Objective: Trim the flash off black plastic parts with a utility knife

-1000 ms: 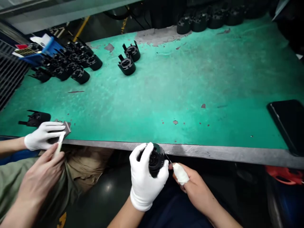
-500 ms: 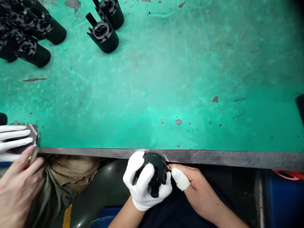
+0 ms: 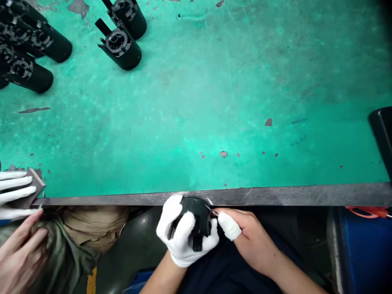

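Observation:
My left hand (image 3: pixel 183 241), in a white glove, is closed around a black cylindrical plastic housing (image 3: pixel 196 206). It holds the housing just below the table's front edge, with a narrow tab of it pointing toward me. On the right, my bare right hand (image 3: pixel 248 234) wears a white cover on the thumb. Its thumb and forefinger pinch a thin metal blade (image 3: pixel 213 212), whose tip is against or very close to the housing's right side. Most of the blade is hidden by the fingers.
Several black housings (image 3: pixel 33 75) stand at the far left of the green table (image 3: pixel 183 122), two more (image 3: pixel 127 53) beside them. A co-worker's gloved hand (image 3: pixel 15 190) presses a dark flat piece at the left edge. Orange-handled scissors (image 3: pixel 367 211) lie at right, near a black object (image 3: pixel 382 130).
The view has turned slightly, so the table's things sit further left and the black object at right shows more. My hands keep the same hold. The co-worker's bare hand has moved down.

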`<state>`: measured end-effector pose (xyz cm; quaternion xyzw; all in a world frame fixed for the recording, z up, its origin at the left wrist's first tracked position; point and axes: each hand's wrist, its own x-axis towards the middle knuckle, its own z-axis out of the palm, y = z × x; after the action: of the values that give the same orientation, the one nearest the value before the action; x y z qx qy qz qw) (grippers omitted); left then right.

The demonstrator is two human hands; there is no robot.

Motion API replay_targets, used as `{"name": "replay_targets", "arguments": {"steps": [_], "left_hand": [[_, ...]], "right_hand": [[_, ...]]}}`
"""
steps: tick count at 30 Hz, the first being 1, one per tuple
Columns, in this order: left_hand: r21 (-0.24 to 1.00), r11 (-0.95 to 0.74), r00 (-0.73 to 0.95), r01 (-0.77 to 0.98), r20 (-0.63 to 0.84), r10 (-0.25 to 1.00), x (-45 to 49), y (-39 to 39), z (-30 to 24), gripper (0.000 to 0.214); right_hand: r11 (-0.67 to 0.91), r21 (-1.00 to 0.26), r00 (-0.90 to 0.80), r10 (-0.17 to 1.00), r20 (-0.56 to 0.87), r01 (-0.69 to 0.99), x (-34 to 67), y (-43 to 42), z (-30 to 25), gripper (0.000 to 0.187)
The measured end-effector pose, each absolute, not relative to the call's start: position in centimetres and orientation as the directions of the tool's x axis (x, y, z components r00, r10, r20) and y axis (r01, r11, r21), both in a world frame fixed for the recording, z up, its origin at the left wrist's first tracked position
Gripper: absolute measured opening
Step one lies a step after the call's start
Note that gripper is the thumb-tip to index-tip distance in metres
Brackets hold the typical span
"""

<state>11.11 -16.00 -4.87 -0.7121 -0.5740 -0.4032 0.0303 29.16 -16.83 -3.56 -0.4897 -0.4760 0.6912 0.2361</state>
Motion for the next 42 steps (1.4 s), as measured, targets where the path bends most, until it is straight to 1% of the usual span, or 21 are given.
{"name": "replay_targets", "arguments": {"steps": [3,6,9,13,15,20,23,28,32,36,38,40,42], "left_hand": [[0.396,-0.342,0.020,0.852,0.629,0.777,11.0,-16.1,-5.1,0.073],[0.393,-0.368,0.042,0.843,0.633,0.773,10.6,-16.3,-5.3,0.073],[0.389,-0.378,0.061,0.840,0.624,0.779,10.5,-16.4,-5.3,0.073],[0.368,-0.368,0.066,0.854,0.625,0.778,10.6,-16.3,-5.1,0.075],[0.362,-0.375,0.073,0.853,0.629,0.774,10.6,-16.2,-5.1,0.075],[0.375,-0.403,0.081,0.835,0.640,0.764,10.3,-16.5,-5.6,0.076],[0.374,-0.411,0.081,0.831,0.651,0.755,9.8,-16.8,-6.0,0.076],[0.394,-0.492,0.175,0.776,0.616,0.768,8.9,-17.2,-6.3,0.078],[0.397,-0.455,0.128,0.797,0.625,0.770,9.2,-17.0,-6.2,0.081],[0.401,-0.454,0.117,0.796,0.633,0.765,9.6,-16.8,-5.9,0.082],[0.421,-0.444,0.112,0.791,0.614,0.781,9.7,-16.7,-5.7,0.083],[0.446,-0.442,0.119,0.778,0.587,0.801,9.5,-16.8,-5.4,0.080],[0.452,-0.462,0.154,0.763,0.566,0.810,9.2,-16.7,-5.2,0.073]], "right_hand": [[-0.415,-0.886,-0.376,0.802,-0.464,0.207,28.8,-16.4,-3.4,0.028],[-0.384,-0.886,-0.346,0.819,-0.457,0.261,28.4,-16.0,-3.4,0.031],[-0.387,-0.892,-0.346,0.825,-0.447,0.232,28.4,-16.1,-3.8,0.032],[-0.444,-0.882,-0.401,0.787,-0.468,0.159,28.8,-16.7,-4.5,0.033],[-0.441,-0.879,-0.406,0.781,-0.475,0.181,28.8,-16.8,-4.5,0.033],[-0.411,-0.875,-0.339,0.809,-0.479,0.257,28.4,-16.3,-3.9,0.032],[-0.409,-0.881,-0.336,0.816,-0.470,0.238,28.3,-16.5,-4.1,0.032],[-0.448,-0.875,-0.329,0.811,-0.485,0.185,28.7,-17.7,-5.2,0.031],[-0.457,-0.879,-0.371,0.800,-0.472,0.135,28.6,-17.9,-5.3,0.034],[-0.430,-0.886,-0.345,0.816,-0.464,0.176,28.3,-17.6,-4.9,0.031],[-0.444,-0.880,-0.335,0.814,-0.476,0.170,28.2,-17.5,-4.7,0.032],[-0.468,-0.874,-0.333,0.809,-0.484,0.132,28.3,-17.6,-4.5,0.034],[-0.475,-0.873,-0.342,0.807,-0.481,0.109,28.5,-17.8,-4.3,0.035]]}}
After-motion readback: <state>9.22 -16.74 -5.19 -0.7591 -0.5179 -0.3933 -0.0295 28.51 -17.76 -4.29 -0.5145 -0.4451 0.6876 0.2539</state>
